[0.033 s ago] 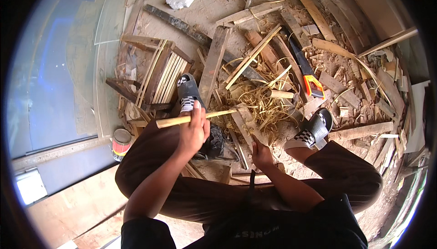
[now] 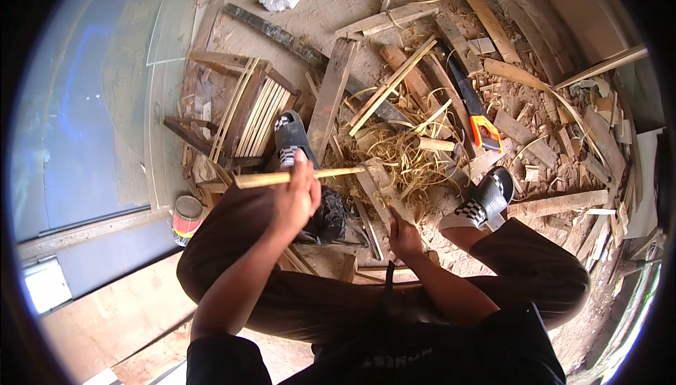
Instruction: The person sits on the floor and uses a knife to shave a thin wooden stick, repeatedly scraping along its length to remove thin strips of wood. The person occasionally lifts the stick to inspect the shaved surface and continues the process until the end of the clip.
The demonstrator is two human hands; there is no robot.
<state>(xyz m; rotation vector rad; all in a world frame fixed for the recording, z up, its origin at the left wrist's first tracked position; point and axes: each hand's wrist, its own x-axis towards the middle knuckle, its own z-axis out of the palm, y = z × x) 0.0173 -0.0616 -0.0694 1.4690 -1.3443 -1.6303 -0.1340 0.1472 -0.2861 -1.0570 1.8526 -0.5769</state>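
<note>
My left hand grips a long yellowish bamboo strip, thicker at its left end. Its thin right tip reaches the upper end of a flat pale wooden piece between my feet. Near the lower end of that piece, my right hand is closed around something dark and narrow, mostly hidden by the fingers. Curly pale shavings are heaped just beyond, with a short bamboo piece on top.
A handsaw with an orange and black handle lies right of the shavings. On the left, a wooden frame holds several pale strips, near a paint can. Planks and scraps litter the floor. A glass sheet lies far left.
My left hand and the bamboo strip have shifted slightly to the left, and the strip's thick end sits a little higher. My right hand stays nearly in place.
</note>
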